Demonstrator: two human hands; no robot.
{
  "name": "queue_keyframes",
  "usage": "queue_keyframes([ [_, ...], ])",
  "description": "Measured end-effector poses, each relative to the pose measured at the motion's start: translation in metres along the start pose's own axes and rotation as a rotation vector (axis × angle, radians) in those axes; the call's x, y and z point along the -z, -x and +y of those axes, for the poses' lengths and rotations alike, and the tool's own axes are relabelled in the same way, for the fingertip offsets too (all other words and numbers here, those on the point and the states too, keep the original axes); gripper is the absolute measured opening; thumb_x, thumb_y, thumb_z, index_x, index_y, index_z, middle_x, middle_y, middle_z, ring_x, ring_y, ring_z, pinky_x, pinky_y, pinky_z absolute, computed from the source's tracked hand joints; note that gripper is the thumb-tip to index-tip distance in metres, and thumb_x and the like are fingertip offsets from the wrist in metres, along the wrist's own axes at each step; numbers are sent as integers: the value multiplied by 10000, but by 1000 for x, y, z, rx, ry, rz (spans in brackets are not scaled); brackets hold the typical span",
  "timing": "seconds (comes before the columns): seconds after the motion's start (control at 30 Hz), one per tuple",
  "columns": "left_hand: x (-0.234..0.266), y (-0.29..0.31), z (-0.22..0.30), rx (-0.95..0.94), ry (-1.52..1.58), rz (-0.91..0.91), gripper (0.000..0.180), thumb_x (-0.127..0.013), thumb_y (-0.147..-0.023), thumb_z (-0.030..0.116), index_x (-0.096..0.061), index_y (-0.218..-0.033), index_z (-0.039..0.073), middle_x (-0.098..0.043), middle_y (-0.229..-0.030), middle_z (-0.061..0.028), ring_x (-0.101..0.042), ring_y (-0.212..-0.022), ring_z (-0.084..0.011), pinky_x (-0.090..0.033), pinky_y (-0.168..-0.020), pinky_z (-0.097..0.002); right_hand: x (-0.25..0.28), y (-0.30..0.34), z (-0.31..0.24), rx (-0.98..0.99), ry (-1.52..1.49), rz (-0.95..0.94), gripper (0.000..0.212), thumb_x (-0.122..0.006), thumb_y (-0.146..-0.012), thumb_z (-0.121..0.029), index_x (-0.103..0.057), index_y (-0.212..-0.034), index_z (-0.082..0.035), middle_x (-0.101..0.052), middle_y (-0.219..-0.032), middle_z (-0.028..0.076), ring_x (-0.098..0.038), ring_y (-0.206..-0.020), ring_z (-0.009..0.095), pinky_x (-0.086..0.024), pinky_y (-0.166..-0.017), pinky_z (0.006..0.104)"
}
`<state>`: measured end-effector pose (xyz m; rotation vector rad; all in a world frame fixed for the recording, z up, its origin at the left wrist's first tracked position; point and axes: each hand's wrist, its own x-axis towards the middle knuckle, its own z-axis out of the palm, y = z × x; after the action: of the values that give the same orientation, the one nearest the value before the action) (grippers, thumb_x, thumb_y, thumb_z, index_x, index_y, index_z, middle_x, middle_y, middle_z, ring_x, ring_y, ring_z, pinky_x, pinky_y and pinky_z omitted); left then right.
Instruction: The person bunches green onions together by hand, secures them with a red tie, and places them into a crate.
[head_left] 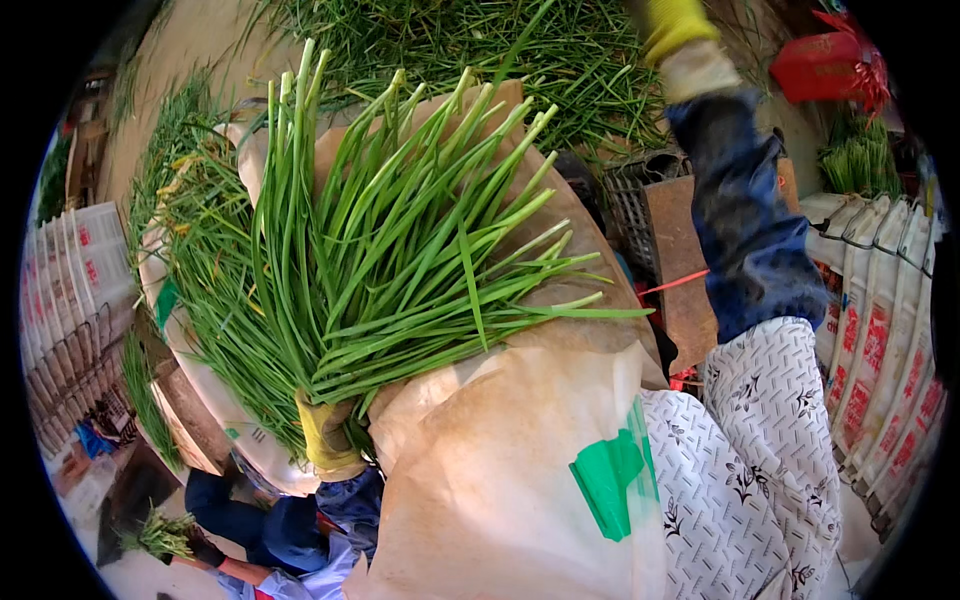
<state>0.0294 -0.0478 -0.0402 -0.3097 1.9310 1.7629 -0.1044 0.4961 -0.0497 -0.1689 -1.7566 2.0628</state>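
My left hand (328,436), in a yellow glove, is closed round the leaf end of a bunch of garlic chives (370,250). The pale cut ends fan out away from me, over a brown sheet across my lap. A few stalks splay off to the right. At the upper right my right hand (680,28), also yellow-gloved, reaches out towards the far edge of the view. Its fingers are cut off and blurred, so what they hold cannot be seen. It is nearest to the large heap of loose chives (450,60) on the ground.
More chives (215,270) lie to the left on a pale sack. A black crate (628,210) and a brown board (680,260) stand right of my lap. Stacked white bags (880,320) and a red bag (825,65) are farther right. At lower left, a co-worker (290,540) holds greens.
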Motion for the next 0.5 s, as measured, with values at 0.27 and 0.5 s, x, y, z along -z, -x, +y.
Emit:
queue_keyframes([
  [0.27,-5,2,4,18,12,56,409,-741,-725,31,-607,-1108,-18,-667,-998,-89,-633,-875,-189,-532,-770,-326,-6,122,-56,-649,455,-767,285,-690,-837,-241,-695,-1051,-53,-688,-907,69,-627,-773,133,-513,-678,296],
  [0.5,-17,10,32,20,-20,130,409,-778,-672,41,-640,-1052,-23,-686,-936,-74,-641,-820,-166,-532,-732,-311,-24,186,-44,-242,902,-457,274,-700,-795,-143,-679,-1045,-33,-692,-894,139,-679,-825,256,-529,-744,329],
])
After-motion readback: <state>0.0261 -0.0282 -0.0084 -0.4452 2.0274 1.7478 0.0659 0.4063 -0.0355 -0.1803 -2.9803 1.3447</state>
